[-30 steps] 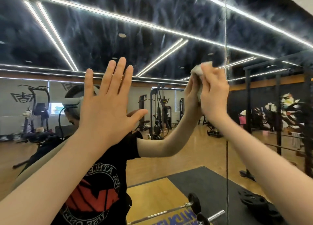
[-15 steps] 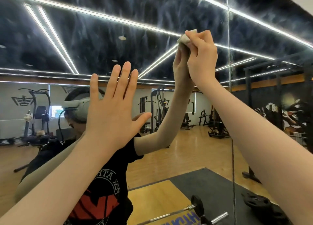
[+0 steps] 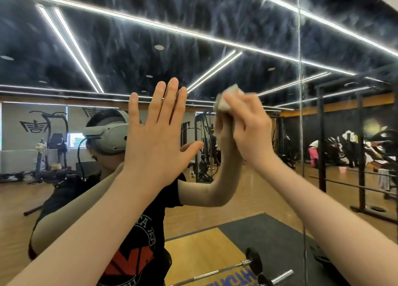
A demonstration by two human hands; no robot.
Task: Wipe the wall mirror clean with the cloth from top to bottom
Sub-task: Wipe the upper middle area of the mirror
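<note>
Change: your right hand [image 3: 251, 130] has dropped lower, gripping the cloth [image 3: 226, 100].
Left hand [image 3: 156, 134]: still flat, fingers straight.
Mirror [image 3: 193, 27]: streaky, reflecting a gym.

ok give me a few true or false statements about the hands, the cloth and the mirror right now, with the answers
1. The right hand grips the cloth against the mirror. True.
2. The left hand holds a spray bottle. False: it holds nothing, its fingers straight and spread, palm toward the glass.
3. The cloth is to the right of the vertical seam between mirror panels. False: it is to the left of the seam.
4. Smears show on the upper part of the mirror. True.
5. A barbell is reflected low in the glass. True.
6. Both hands are on the cloth. False: only the right hand is.
</note>
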